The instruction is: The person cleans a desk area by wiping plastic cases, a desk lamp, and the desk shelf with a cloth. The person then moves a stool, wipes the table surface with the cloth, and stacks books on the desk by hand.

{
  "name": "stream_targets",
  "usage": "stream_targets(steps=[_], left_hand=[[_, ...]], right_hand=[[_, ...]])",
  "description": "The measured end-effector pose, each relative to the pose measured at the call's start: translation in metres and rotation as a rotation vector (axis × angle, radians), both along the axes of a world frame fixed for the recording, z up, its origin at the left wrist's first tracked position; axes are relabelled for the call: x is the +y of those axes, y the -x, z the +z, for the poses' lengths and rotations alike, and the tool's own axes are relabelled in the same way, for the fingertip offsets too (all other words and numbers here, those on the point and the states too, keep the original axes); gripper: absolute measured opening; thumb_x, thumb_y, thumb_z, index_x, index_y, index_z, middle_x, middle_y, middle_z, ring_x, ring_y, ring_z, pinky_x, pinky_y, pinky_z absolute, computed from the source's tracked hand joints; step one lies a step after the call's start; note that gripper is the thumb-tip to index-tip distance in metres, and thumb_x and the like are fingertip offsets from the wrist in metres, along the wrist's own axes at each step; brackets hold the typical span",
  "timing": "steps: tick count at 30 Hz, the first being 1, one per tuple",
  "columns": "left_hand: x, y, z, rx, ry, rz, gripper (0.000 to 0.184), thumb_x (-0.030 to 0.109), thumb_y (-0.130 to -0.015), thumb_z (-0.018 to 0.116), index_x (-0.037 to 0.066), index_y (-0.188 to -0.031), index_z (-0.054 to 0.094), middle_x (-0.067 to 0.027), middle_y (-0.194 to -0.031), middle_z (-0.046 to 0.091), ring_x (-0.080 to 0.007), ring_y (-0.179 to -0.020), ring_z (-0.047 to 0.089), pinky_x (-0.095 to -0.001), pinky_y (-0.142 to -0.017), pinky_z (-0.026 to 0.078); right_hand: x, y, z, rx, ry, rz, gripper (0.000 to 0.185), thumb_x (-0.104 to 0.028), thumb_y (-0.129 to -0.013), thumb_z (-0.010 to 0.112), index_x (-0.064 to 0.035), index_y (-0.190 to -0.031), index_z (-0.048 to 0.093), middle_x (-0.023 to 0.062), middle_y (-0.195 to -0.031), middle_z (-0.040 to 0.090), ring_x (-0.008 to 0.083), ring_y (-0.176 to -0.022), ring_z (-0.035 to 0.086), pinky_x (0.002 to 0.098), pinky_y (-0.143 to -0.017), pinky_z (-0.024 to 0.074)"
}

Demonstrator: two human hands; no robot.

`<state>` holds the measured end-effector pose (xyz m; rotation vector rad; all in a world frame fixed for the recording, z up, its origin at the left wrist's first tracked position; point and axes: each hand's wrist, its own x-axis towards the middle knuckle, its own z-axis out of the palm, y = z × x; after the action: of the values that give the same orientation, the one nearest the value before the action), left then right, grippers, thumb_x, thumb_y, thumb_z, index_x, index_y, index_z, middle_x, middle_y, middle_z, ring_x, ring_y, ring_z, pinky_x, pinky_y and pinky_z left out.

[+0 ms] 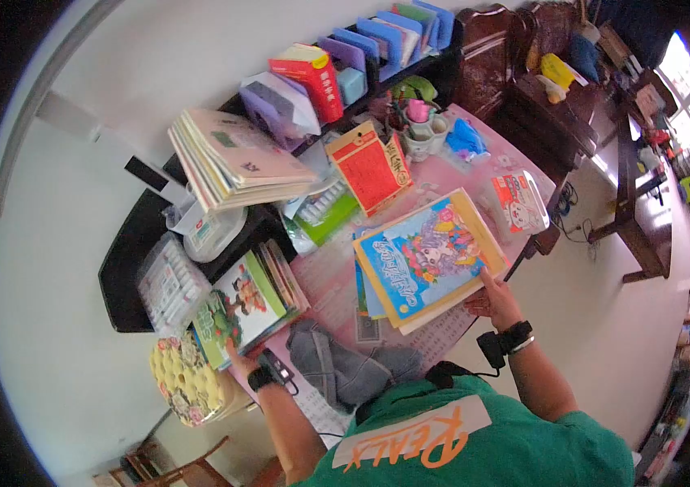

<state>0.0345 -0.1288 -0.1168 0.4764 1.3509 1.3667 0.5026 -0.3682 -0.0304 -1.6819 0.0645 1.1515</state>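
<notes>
My right hand (495,302) grips the lower right edge of a small stack of books, thumb on top. The top picture book (430,260) has a blue cover with a cartoon figure and flowers, and yellowish pages or books show beneath it. My left hand (241,359) is at the near edge of another stack, topped by a green and white picture book (239,300); its thumb lies at the cover's edge and its other fingers are mostly hidden. A crumpled grey cloth (333,365) lies on the table between my arms.
On the pink-covered table (328,296) lie a red booklet (373,174), a green packet (324,219) and an orange-and-white box (519,203). A tall book pile (235,158), a marker case (173,284) and a cup holder (426,134) stand around. A yellow padded stool (187,381) is at left.
</notes>
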Motion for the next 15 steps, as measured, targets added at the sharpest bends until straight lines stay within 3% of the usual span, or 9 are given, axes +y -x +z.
stream_targets(steps=[1,4,7,8,11,15], left_hand=[[-0.006,0.003,0.005,0.047,0.042,-0.008,0.058,0.054,-0.076,0.060,0.009,-0.112,0.057,-0.0081,-0.096,0.064,-0.0261,-0.072,0.064,-0.0332,-0.046,0.053],[-0.025,0.011,0.019,-0.132,0.134,-0.188,0.053,0.053,-0.077,0.060,0.008,-0.106,0.059,-0.0061,-0.084,0.066,-0.0230,-0.060,0.063,-0.0313,-0.045,0.052],[-0.043,-0.025,0.053,-0.281,0.156,0.086,0.049,0.051,-0.079,0.061,0.007,-0.101,0.060,-0.0064,-0.079,0.067,-0.0225,-0.058,0.063,-0.0306,-0.042,0.050],[-0.043,0.040,0.012,-0.471,0.198,-0.462,0.046,0.046,-0.081,0.061,0.007,-0.105,0.059,-0.0059,-0.087,0.067,-0.0222,-0.067,0.065,-0.0327,-0.052,0.053],[-0.056,0.022,0.014,-0.458,0.120,-0.210,0.046,0.044,-0.082,0.060,0.007,-0.109,0.058,-0.0049,-0.097,0.066,-0.0214,-0.081,0.064,-0.0351,-0.067,0.053],[-0.077,-0.014,0.057,-0.510,-0.013,-0.130,0.045,0.041,-0.084,0.058,0.008,-0.113,0.056,-0.0043,-0.107,0.063,-0.0206,-0.094,0.061,-0.0355,-0.080,0.051]], right_hand=[[-0.001,-0.001,-0.001,-0.027,0.038,0.016,0.052,-0.051,-0.090,0.049,0.0007,-0.093,0.058,0.0119,-0.071,0.063,0.0199,-0.058,0.064,0.0310,-0.051,0.0525],[-0.006,0.002,0.000,-0.005,0.070,0.047,0.052,-0.051,-0.090,0.049,-0.0008,-0.083,0.058,0.0095,-0.064,0.061,0.0185,-0.053,0.061,0.0295,-0.047,0.0493],[-0.011,0.014,0.003,-0.007,0.092,0.182,0.050,-0.049,-0.091,0.049,-0.0013,-0.079,0.058,0.0086,-0.063,0.061,0.0174,-0.050,0.060,0.0293,-0.045,0.0484],[-0.011,0.022,0.006,-0.031,0.070,0.264,0.049,-0.047,-0.091,0.048,-0.0006,-0.080,0.058,0.0085,-0.063,0.061,0.0170,-0.051,0.060,0.0288,-0.047,0.0486],[0.000,0.052,0.025,-0.079,-0.058,0.499,0.045,-0.041,-0.093,0.048,0.0018,-0.085,0.059,0.0083,-0.066,0.062,0.0158,-0.057,0.062,0.0278,-0.051,0.0497],[0.032,0.089,0.046,-0.089,-0.305,0.823,0.042,-0.036,-0.095,0.047,0.0040,-0.100,0.058,0.0093,-0.076,0.064,0.0156,-0.071,0.063,0.0280,-0.062,0.0521]])
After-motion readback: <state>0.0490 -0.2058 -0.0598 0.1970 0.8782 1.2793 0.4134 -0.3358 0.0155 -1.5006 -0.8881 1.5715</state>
